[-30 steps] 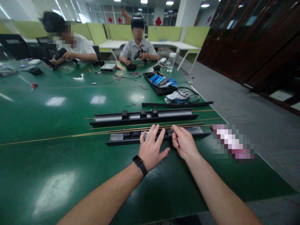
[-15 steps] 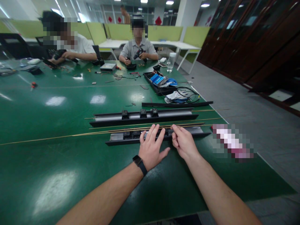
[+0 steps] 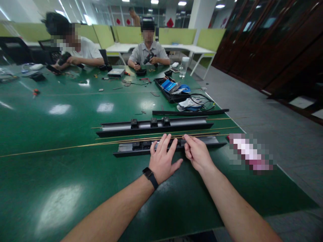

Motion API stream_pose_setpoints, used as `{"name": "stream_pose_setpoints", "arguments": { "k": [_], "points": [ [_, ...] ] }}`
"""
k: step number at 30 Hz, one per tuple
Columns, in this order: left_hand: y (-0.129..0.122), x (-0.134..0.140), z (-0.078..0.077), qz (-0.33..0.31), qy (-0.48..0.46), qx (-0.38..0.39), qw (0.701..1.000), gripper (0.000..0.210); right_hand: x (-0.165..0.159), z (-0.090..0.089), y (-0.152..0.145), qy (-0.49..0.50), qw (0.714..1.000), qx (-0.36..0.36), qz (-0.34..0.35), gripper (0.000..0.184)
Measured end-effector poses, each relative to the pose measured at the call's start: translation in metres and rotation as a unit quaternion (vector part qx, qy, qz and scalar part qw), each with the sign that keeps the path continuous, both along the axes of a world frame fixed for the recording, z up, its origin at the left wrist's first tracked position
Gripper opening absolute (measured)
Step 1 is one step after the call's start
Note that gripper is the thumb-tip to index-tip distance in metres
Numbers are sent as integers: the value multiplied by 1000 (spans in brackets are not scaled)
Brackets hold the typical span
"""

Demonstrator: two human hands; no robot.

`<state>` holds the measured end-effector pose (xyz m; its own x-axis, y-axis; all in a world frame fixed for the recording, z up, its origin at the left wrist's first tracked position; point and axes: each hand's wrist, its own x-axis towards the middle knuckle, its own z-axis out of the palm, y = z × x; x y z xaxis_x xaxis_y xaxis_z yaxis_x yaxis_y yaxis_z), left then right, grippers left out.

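Observation:
My left hand (image 3: 163, 159), a dark watch on its wrist, lies with fingers spread over the near black channel rail (image 3: 137, 154). Its fingertips reach the thin brass-coloured rods (image 3: 118, 141) running lengthwise over that rail. Just to the right, my right hand (image 3: 198, 154) is closed, thumb and index finger pinching at the rods; how many are in the pinch I cannot tell. Small black blocks (image 3: 137, 145) sit inside the near rail, partly hidden by my hands. Beyond it lies a second black rail (image 3: 176, 127) with 3 black blocks in its pale channel.
A black strip (image 3: 189, 112) lies farther back, near gloves and a cable. Behind it is a black tray (image 3: 174, 98) with blue items. A clear cup (image 3: 184, 67) stands at the far edge. Across the green table (image 3: 63, 168), two people hold power drills. A blurred pinkish item lies right.
My right hand has shifted very slightly left along the rods. My left hand stays in place.

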<state>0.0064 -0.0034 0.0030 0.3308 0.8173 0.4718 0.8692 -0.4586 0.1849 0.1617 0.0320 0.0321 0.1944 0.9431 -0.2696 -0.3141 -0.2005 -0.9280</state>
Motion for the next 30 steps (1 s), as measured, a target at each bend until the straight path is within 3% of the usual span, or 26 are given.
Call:
{"name": "stream_pose_setpoints", "arguments": {
  "k": [30],
  "points": [
    [1, 0, -1, -4, -1, 10, 1000, 72, 0, 0, 0, 6, 1000, 7, -14, 35]
  ]
}}
